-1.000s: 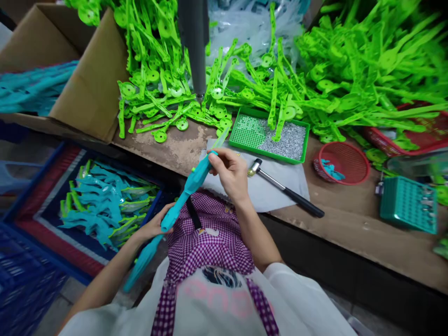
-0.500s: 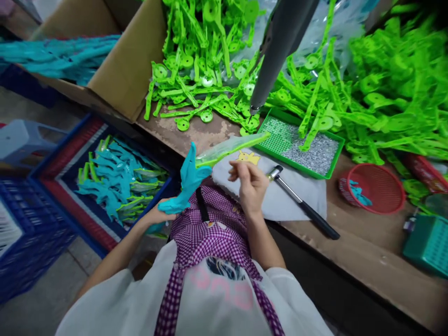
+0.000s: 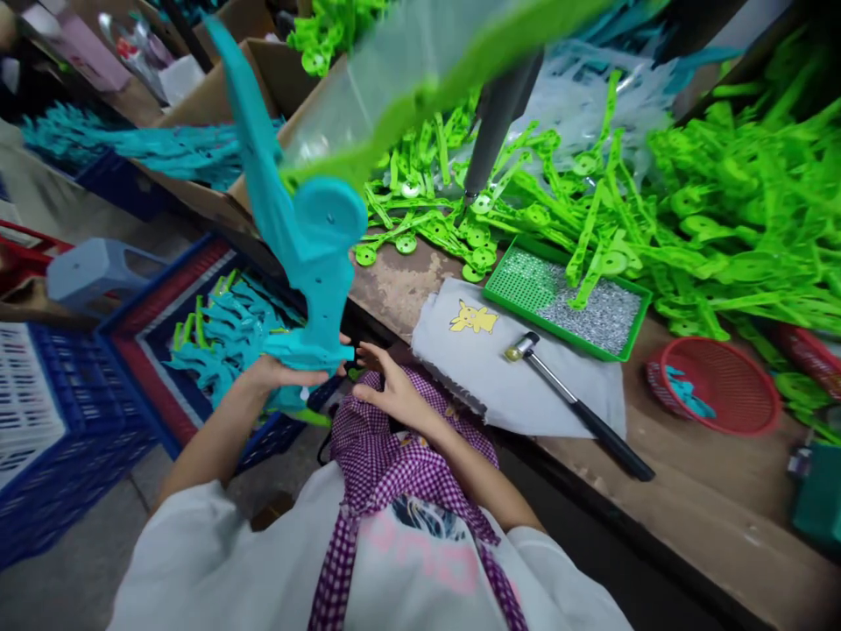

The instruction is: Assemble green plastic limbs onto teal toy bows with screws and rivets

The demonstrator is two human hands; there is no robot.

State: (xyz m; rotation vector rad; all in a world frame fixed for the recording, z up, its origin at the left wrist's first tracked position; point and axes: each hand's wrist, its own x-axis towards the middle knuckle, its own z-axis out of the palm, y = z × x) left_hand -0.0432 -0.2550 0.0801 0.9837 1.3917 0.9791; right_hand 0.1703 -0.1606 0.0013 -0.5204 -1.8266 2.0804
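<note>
My left hand (image 3: 284, 375), clamped on the blue piece (image 3: 321, 285), swung it upper left. My right hand (image 3: 392, 392) came close, fingers apart, free to help.

Pale blue stool (image 3: 85, 276), pink box (image 3: 82, 51)

The turquoise plastic piece (image 3: 321, 263) — translucent, green-edged blade (image 3: 378, 96) slanting up to the right — is held upright.

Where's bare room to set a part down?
Widest: the brown bench right of the hammer, in front of the red basket. Smaller: the cloth left of the hammer, below the yellow print. Crowded: behind the green tray, heaped with green parts.
</note>
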